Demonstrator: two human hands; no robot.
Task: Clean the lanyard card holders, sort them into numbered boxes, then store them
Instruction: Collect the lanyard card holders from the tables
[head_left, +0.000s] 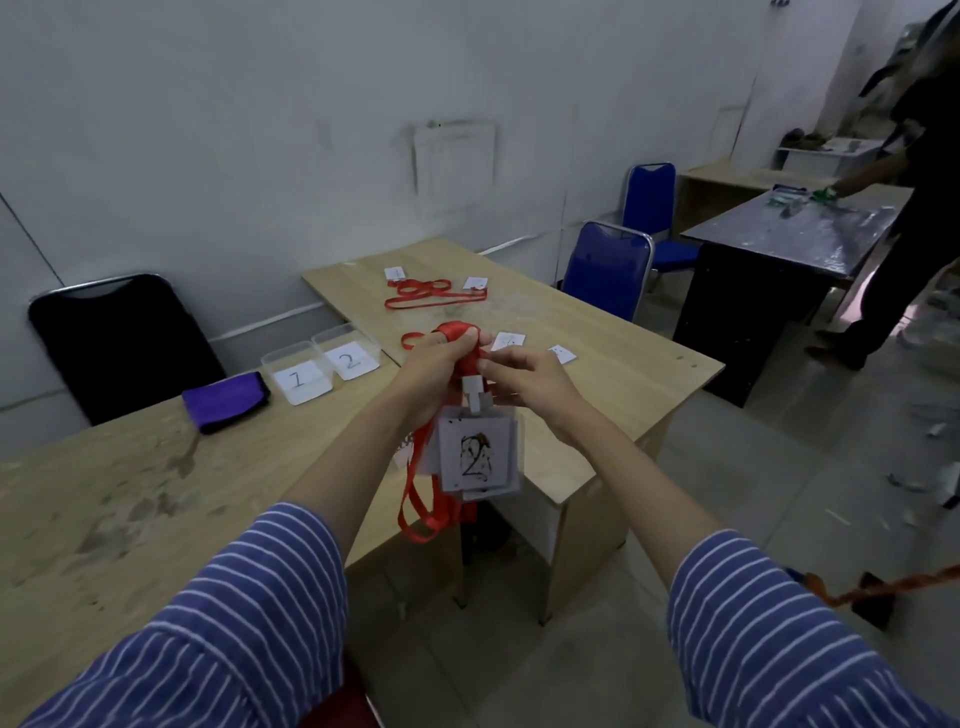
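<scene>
A: Centre of frame, both hands up off the surface (597, 332). Left hand (439, 366) is curled round a bunched red lanyard (457, 338); right hand (530, 384) has its fingertips pinching the strap just beside the white clip (474, 397).

B: And the card holder?

A: Card holder (475, 457) hangs below the clip, in the air between the wrists, marked "2" with dark smears on it. Strap loops (421, 509) dangle lower, past the surface edge.

B: Risk?

A: Looks uncleaned to me. If it goes in a box like that, the cleaning step is skipped. Purple cloth (226, 400) sits left of centre, well apart from both hands, untouched.

B: Anything else?

A: Box 1 (296, 371) and box 2 (345, 353) stand touching, side by side. Easy to drop it in the wrong one, though the "2" should guide it. The dangling loops could also snag the surface corner or drag out of a box.

B: Grip?

A: Bunched strap could slip and unravel if the left hand loosens; the holder then swings or falls to the floor.

B: The others?

A: More holders (508, 340) and lanyards (431, 293) lie further back, upper centre; loose straps there could tangle.
</scene>
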